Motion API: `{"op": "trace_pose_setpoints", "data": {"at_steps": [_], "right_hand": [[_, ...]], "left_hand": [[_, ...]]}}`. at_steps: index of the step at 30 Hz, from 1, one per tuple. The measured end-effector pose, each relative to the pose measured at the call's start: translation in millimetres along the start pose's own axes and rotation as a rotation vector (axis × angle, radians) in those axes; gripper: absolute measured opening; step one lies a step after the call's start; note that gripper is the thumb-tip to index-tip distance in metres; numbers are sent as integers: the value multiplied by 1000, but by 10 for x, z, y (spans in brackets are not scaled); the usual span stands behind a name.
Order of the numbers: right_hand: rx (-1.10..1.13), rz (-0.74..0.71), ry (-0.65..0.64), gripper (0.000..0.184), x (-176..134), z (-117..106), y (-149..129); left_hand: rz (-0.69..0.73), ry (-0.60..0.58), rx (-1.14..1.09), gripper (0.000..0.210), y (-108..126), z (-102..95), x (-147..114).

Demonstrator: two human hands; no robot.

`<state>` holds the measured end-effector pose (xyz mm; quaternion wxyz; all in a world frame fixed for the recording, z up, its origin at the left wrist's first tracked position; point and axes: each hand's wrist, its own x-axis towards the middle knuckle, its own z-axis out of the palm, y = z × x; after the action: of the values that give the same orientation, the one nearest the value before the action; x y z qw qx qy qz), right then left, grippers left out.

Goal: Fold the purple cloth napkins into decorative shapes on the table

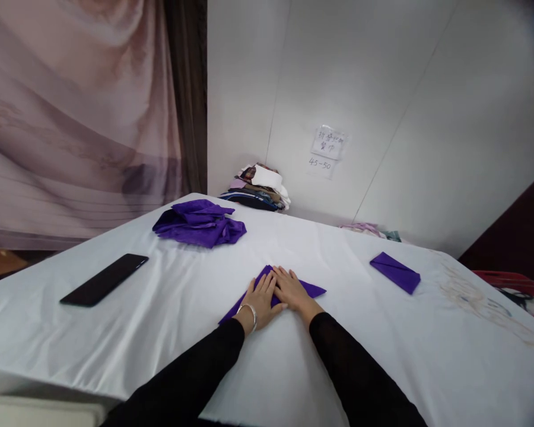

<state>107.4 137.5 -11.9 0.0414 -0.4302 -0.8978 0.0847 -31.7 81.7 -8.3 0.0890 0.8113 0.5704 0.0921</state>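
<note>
A purple cloth napkin (312,289), folded to a pointed shape, lies on the white-covered table (293,367) in front of me. My left hand (260,301) rests flat on it with the fingers stretched out; a silver bracelet circles that wrist. Right beside it, my right hand (290,289) also presses flat on the cloth, fingers extended. The two hands touch near the napkin's top corner and cover much of its middle. Its corners stick out to the left and to the right.
A loose heap of purple cloth (200,223) lies at the back left, with a black phone-like slab (105,280) nearer. To the right is a folded purple napkin (395,272). Stacked clothes (258,187) stand behind the table by the wall, below a handwritten paper sign (328,143).
</note>
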Motion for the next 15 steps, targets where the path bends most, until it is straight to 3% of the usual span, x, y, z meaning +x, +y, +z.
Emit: {"op": "trace_pose_setpoints", "data": {"at_steps": [8,15], "right_hand": [[3,34,8,53,-29,-12,41],[32,179,-20,65,-206,-67,375]], "left_hand": [[-30,-4,32,89,-91,123,-6],[-11,-1,29,85,-85,107,-25]]}}
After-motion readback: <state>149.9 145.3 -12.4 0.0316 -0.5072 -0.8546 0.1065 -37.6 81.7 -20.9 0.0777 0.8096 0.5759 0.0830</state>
